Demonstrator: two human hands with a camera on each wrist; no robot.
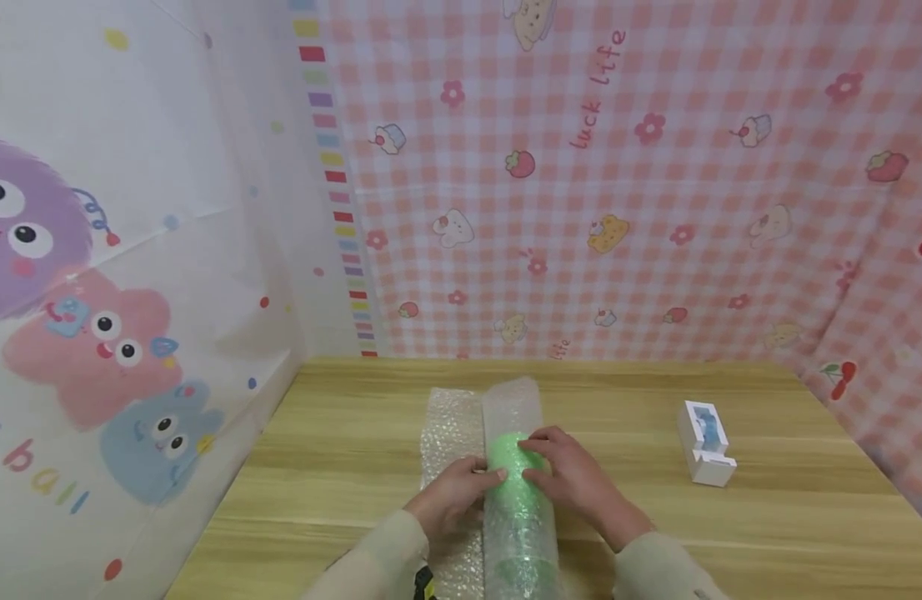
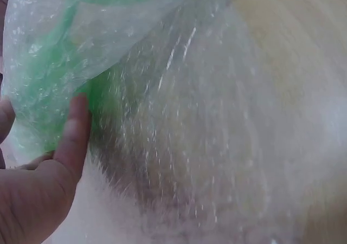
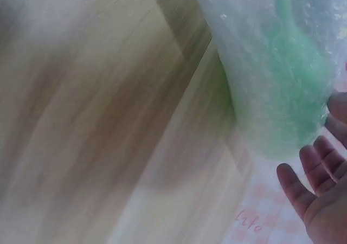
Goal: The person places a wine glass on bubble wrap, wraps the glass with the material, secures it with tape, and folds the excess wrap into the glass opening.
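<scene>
A green stemmed thing shaped like a goblet [image 3: 301, 81] lies inside a roll of bubble wrap [image 1: 517, 533] on the table; the layers blur its outline. At the roll's left side my left hand [image 1: 455, 492] grips the wrap, thumb on top. In the left wrist view that thumb [image 2: 76, 133] lies along the wrap's edge over the green part. My right hand [image 1: 577, 479] rests on the right side of the roll, with index finger and thumb touching it over the green end. Its other fingers [image 3: 293, 184] spread beside the wrap in the right wrist view.
A flat strip of bubble wrap [image 1: 453, 429] extends left of the roll. On the right of the wooden table [image 1: 626, 400] stands a white tape dispenser [image 1: 707, 446] with blue tape. Printed cloths [image 1: 618, 183] hang behind and at both sides. A black and yellow item [image 1: 425, 582] shows beside the left sleeve.
</scene>
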